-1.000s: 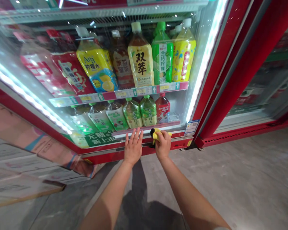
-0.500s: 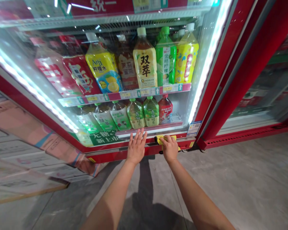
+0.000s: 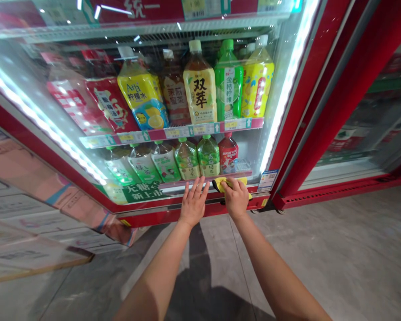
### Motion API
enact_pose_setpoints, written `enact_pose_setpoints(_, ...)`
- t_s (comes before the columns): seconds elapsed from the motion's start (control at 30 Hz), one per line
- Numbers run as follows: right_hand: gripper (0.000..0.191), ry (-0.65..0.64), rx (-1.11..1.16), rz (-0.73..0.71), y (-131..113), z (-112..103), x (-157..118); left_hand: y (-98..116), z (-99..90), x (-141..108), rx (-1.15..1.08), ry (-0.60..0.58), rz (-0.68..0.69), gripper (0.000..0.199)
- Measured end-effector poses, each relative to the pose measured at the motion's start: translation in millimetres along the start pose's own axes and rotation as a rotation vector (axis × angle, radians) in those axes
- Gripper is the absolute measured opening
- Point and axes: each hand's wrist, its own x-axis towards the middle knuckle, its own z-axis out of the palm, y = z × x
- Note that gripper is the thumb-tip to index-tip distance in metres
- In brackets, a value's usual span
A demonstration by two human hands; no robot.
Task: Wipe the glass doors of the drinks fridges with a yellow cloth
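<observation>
My right hand (image 3: 236,198) is closed on a yellow cloth with a dark edge (image 3: 240,181), at the lower part of the fridge's glass door just above the red bottom frame (image 3: 163,218). To its left, my left hand (image 3: 193,205) has its fingers stretched out and holds nothing, its fingertips at the lower door edge. Behind the glass, nearest the hands, stand green tea bottles (image 3: 208,157) and a red bottle (image 3: 228,154) on the bottom shelf. A green label strip (image 3: 143,192) runs along the lower left of the door.
Larger drink bottles (image 3: 199,89) fill the shelf above. Stacked cartons (image 3: 36,223) stand close on the left. A second red-framed fridge (image 3: 341,191) is on the right. Grey floor (image 3: 337,254) lies below, with shadows across it.
My right hand has moved slightly up with the cloth, from the red bottom frame to the lower glass edge. My left hand has shifted a little to the right.
</observation>
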Motion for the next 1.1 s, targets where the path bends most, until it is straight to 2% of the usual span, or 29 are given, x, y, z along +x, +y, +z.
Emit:
enact_pose_setpoints(0.07,0.027,0.008,-0.002,-0.007,-0.3,-1.0,2.2,1.1,0.1,1.9,0.004,0.012,0.0,0.083)
enact_pose_setpoints(0.23,0.025,-0.109,0.011,-0.041,-0.5,-1.5,-6.9,3.4,1.5,3.9,0.005,0.007,0.012,0.081)
enact_pose_setpoints(0.43,0.03,-0.008,0.006,-0.018,0.6,-3.0,5.5,6.9,2.5,6.8,0.0,-0.013,0.008,0.084)
enact_pose_setpoints(0.63,0.033,-0.124,-0.017,-0.076,13.8,-0.3,-25.8,10.2,2.1,10.2,0.006,-0.017,0.021,0.082)
enact_pose_setpoints(0.7,0.032,-0.082,-0.025,-0.041,22.9,-5.3,-19.0,11.2,2.5,10.4,0.007,-0.02,0.033,0.081)
enact_pose_setpoints(0.87,0.041,0.189,-0.016,0.065,41.9,-19.0,25.6,14.3,4.8,13.8,0.004,-0.012,0.05,0.082)
enact_pose_setpoints(0.97,0.045,0.203,-0.042,-0.021,45.9,-15.2,22.5,17.9,6.5,17.8,0.004,-0.003,0.054,0.081)
enact_pose_setpoints(1.1,0.048,0.054,-0.102,-0.24,60.6,-11.1,6.8,23.2,9.1,22.2,-0.004,0.01,0.066,0.085)
